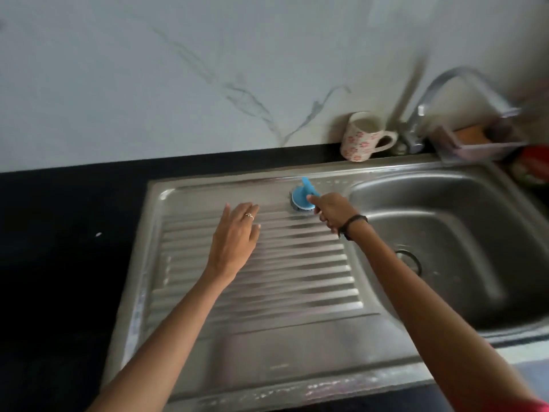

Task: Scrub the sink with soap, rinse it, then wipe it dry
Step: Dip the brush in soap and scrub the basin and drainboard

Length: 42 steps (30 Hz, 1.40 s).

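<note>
the right hand (332,214) is curled around the handle of a blue scrubber (303,199), thumb pointing toward its round head, and the dark scouring pad under that head sits on the far edge of the ribbed drainboard (267,263), just left of the basin. a dark band circles that wrist. the left hand (236,233) is spread flat with fingers straight and close together, palm down over the far left part of the ribs; whether it presses the metal or hovers just above it cannot be told. a ring shows on one finger. the two hands are apart, the left one to the left of the scrubber and slightly nearer.

the steel sink (297,346) is set in a black counter (59,263), its basin (460,233) on the right with the drain (411,260) near its left wall. at the far rim a flowered mug (364,138) stands just left of the tap (427,114), whose spout arches right over a small rack (478,144) holding something orange. the wall behind is pale marble. the picture is blurred, so any soap film cannot be made out.
</note>
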Tool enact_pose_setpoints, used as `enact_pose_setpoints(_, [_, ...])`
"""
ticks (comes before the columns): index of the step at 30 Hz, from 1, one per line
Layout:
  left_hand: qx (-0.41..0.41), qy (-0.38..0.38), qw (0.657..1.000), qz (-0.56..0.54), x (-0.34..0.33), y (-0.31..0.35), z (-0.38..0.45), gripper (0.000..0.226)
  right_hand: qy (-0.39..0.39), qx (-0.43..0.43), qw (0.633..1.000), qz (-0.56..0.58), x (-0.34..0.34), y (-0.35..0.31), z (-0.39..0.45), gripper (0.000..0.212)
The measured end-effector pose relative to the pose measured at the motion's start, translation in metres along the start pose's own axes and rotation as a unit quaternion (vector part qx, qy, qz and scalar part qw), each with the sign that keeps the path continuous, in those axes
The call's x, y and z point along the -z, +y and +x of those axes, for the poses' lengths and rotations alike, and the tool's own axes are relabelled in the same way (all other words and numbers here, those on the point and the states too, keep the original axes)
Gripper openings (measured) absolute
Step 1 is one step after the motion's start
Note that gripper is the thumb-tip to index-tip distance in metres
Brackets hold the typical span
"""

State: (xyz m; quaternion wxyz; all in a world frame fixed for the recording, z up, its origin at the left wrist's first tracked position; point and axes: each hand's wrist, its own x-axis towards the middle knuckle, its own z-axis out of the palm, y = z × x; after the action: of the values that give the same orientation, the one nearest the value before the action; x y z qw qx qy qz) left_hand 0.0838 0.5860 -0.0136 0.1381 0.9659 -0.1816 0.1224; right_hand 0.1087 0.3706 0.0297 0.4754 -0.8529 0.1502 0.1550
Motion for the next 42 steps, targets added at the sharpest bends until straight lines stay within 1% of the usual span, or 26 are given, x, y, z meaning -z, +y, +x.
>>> enact_pose_setpoints(2, [-0.041,-0.02,0.999,-0.016,-0.021,0.048,0.015,0.058,0.018,-0.005,1.0,-0.024,0.054,0.036,-0.013,0.039])
enact_pose_setpoints(4, [-0.083,-0.053,0.995,-0.025,-0.042,0.098,0.032,0.074,0.056,-0.036,0.998,-0.007,0.102,0.074,-0.024,0.038])
enact_pose_setpoints(7, [-0.139,-0.096,0.985,-0.041,-0.079,0.183,0.059,0.085,0.103,-0.083,0.991,0.001,0.18,0.127,-0.045,0.035])
enact_pose_setpoints(10, [-0.177,-0.143,0.972,-0.066,-0.11,0.26,0.079,0.084,0.132,-0.11,0.985,0.008,0.249,0.169,-0.065,0.033])
enact_pose_setpoints(14, [-0.211,-0.189,0.952,-0.113,-0.141,0.345,0.107,0.073,0.209,-0.11,0.971,0.035,0.322,0.21,-0.076,0.03])
enact_pose_setpoints(16, [-0.212,-0.205,0.946,-0.138,-0.154,0.378,0.126,0.069,0.243,-0.104,0.962,0.07,0.353,0.221,-0.072,0.027])
enact_pose_setpoints(18, [-0.221,-0.217,0.94,-0.144,-0.164,0.407,0.149,0.068,0.264,-0.095,0.95,0.136,0.378,0.228,-0.06,0.025])
enact_pose_setpoints(21, [-0.249,-0.236,0.932,-0.115,-0.176,0.439,0.185,0.069,0.268,-0.088,0.926,0.25,0.408,0.228,-0.035,0.016])
enact_pose_setpoints(23, [-0.254,-0.222,0.936,-0.103,-0.181,0.457,0.21,0.07,0.26,-0.101,0.916,0.287,0.425,0.224,-0.015,0.013])
enact_pose_setpoints(25, [-0.235,-0.206,0.944,-0.106,-0.186,0.47,0.229,0.069,0.239,-0.12,0.905,0.331,0.44,0.222,0.005,0.017])
enact_pose_setpoints(27, [-0.216,-0.195,0.95,-0.112,-0.191,0.481,0.243,0.07,0.206,-0.147,0.884,0.394,0.453,0.224,0.024,0.023])
enact_pose_setpoints(29, [-0.23,-0.186,0.95,-0.104,-0.197,0.487,0.251,0.072,0.181,-0.177,0.863,0.438,0.461,0.227,0.042,0.013])
enact_pose_setpoints(30, [-0.243,-0.187,0.947,-0.095,-0.2,0.489,0.253,0.073,0.182,-0.191,0.858,0.441,0.462,0.231,0.053,0.01])
enact_pose_setpoints(32, [-0.262,-0.192,0.943,-0.075,-0.206,0.488,0.255,0.075,0.203,-0.197,0.869,0.405,0.459,0.235,0.068,0.017])
enact_pose_setpoints(34, [-0.264,-0.196,0.942,-0.063,-0.212,0.486,0.255,0.076,0.211,-0.185,0.896,0.343,0.455,0.238,0.078,0.023])
enact_pose_setpoints(37, [-0.268,-0.203,0.94,-0.05,-0.215,0.486,0.256,0.075,0.134,-0.211,0.938,0.242,0.458,0.237,0.074,0.027])
enact_pose_setpoints(38, [-0.271,-0.205,0.939,-0.047,-0.216,0.486,0.258,0.075,0.126,-0.205,0.949,0.203,0.463,0.236,0.073,0.021])
enact_pose_setpoints(39, [-0.273,-0.205,0.939,-0.043,-0.215,0.486,0.259,0.075,0.134,-0.19,0.958,0.166,0.468,0.236,0.072,0.018])
enact_pose_setpoints(41, [-0.273,-0.203,0.939,-0.044,-0.214,0.484,0.26,0.075,0.172,-0.177,0.967,0.06,0.475,0.235,0.075,0.037])
enact_pose_setpoints(42, [-0.271,-0.202,0.94,-0.05,-0.214,0.483,0.259,0.076,0.182,-0.183,0.966,-0.004,0.472,0.233,0.077,0.04])
